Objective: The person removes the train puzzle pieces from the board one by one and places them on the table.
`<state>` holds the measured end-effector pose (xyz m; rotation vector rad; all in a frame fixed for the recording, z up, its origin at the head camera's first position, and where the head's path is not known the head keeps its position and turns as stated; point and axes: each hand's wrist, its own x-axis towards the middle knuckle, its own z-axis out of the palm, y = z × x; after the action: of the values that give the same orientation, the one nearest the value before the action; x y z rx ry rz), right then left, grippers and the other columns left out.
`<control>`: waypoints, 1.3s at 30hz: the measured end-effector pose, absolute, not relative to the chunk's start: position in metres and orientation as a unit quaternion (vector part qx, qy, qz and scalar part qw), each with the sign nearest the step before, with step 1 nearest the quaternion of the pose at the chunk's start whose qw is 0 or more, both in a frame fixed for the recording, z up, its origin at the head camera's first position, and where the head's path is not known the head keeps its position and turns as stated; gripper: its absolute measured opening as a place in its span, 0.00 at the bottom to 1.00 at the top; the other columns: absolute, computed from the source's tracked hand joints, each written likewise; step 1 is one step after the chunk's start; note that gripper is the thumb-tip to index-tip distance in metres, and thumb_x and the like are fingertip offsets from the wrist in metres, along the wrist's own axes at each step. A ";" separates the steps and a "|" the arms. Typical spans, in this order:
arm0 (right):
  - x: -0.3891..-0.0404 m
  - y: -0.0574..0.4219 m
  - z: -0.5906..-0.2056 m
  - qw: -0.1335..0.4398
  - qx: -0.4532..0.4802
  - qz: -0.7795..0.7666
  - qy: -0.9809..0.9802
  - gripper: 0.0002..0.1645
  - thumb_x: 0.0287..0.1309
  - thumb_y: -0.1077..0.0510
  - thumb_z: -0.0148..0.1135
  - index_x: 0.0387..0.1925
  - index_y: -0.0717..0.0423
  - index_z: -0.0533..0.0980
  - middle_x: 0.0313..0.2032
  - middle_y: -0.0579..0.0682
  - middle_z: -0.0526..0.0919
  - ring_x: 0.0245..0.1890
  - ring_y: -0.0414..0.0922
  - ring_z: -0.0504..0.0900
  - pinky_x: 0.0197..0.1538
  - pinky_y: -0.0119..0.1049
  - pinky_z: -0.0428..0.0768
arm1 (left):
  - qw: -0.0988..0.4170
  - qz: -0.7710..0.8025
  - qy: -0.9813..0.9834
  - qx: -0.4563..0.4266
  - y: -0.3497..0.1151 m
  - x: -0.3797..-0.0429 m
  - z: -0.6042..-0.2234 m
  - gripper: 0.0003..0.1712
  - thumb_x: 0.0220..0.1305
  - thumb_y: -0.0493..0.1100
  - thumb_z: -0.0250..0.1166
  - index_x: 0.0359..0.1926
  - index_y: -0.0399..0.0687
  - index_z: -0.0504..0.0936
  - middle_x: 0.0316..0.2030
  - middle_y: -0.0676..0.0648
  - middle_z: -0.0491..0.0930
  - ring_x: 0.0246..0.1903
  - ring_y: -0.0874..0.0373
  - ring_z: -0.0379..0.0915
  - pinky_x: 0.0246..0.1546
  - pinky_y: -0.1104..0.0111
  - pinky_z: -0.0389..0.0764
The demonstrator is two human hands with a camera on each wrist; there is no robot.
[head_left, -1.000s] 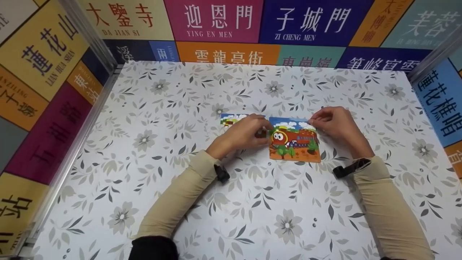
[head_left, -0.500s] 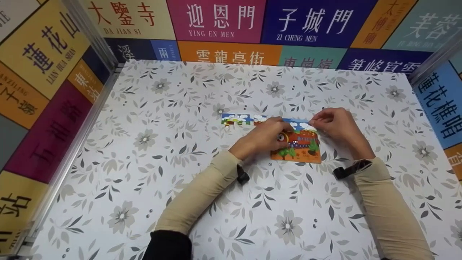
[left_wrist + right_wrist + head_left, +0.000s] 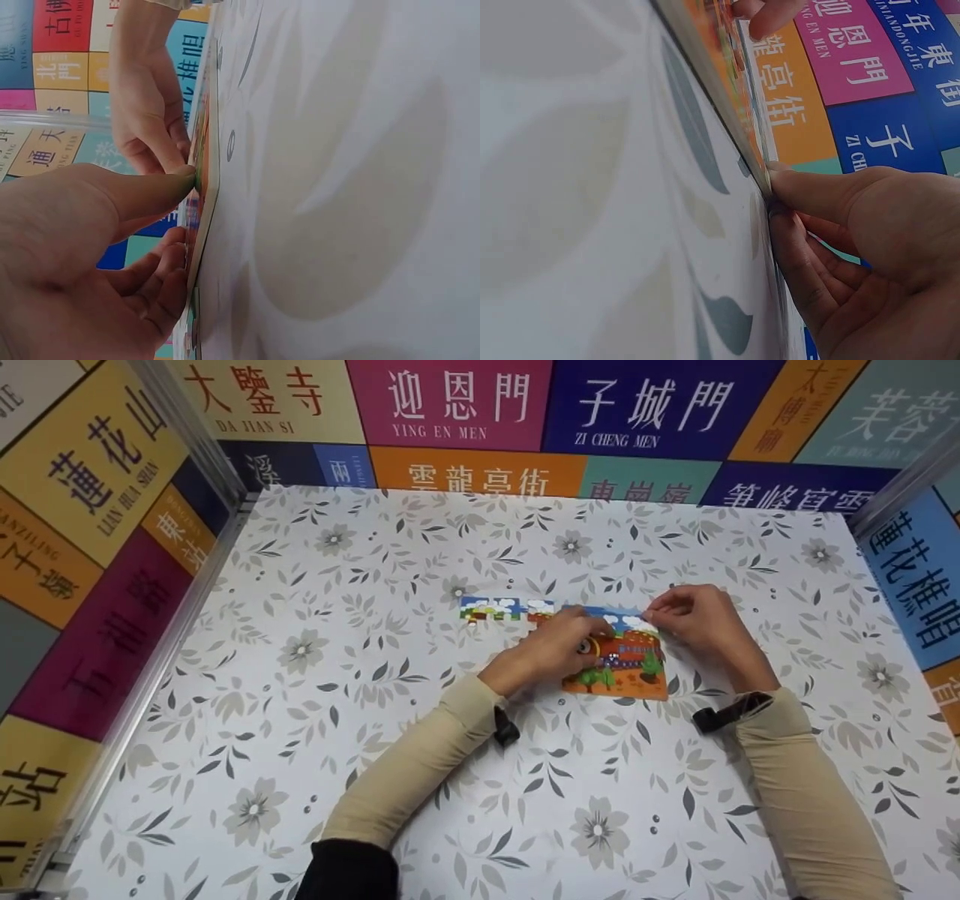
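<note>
Compared with 1 s ago, the left hand (image 3: 549, 649) has shifted right, from beside the train board (image 3: 630, 651) onto its left part. Its thumb and fingers are bent and touch the board's face; I cannot tell whether they pinch anything. The right hand (image 3: 701, 616) pinches the board's far right corner, thumb above and a finger below. The board is near the middle of the flowered table (image 3: 465, 780). Just left of it lie 2 picture pieces (image 3: 491, 607), 1 partly hidden by the left hand.
</note>
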<state>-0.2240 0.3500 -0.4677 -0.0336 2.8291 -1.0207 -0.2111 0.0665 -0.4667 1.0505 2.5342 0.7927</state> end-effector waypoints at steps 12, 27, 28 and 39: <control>-0.221 0.352 -0.471 0.048 -0.020 -0.344 0.938 0.19 0.69 0.43 0.74 0.47 0.53 0.89 0.40 0.54 0.92 0.33 0.35 0.85 0.36 0.26 0.78 | 0.136 0.273 0.885 0.351 0.069 -0.207 -0.469 0.38 0.77 0.48 0.69 0.82 0.49 0.68 0.65 0.44 0.73 0.61 0.55 0.70 0.66 0.65 0.74; -0.223 0.351 -0.469 0.052 -0.019 -0.328 0.943 0.18 0.71 0.43 0.72 0.49 0.52 0.88 0.43 0.55 0.91 0.36 0.38 0.85 0.37 0.25 0.78 | 0.150 0.296 0.868 0.369 0.068 -0.210 -0.469 0.31 0.78 0.44 0.67 0.78 0.46 0.74 0.67 0.46 0.77 0.63 0.56 0.73 0.68 0.66 0.75; -0.224 0.351 -0.469 0.052 -0.018 -0.328 0.943 0.19 0.71 0.43 0.72 0.49 0.52 0.88 0.43 0.55 0.91 0.36 0.38 0.85 0.38 0.25 0.78 | 0.149 0.297 0.868 0.370 0.068 -0.210 -0.469 0.32 0.78 0.44 0.67 0.78 0.46 0.73 0.68 0.46 0.77 0.64 0.56 0.74 0.69 0.66 0.75; -0.224 0.351 -0.469 0.052 -0.019 -0.330 0.943 0.19 0.71 0.42 0.73 0.49 0.53 0.89 0.43 0.56 0.92 0.35 0.37 0.85 0.37 0.26 0.78 | 0.133 0.310 0.865 0.372 0.069 -0.207 -0.469 0.36 0.76 0.41 0.68 0.81 0.49 0.69 0.66 0.45 0.75 0.59 0.55 0.74 0.64 0.65 0.77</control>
<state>-0.2237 0.3506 -0.4695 -0.0583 2.8673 -1.0025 -0.2070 0.0688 -0.4689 1.0792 2.5077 0.9004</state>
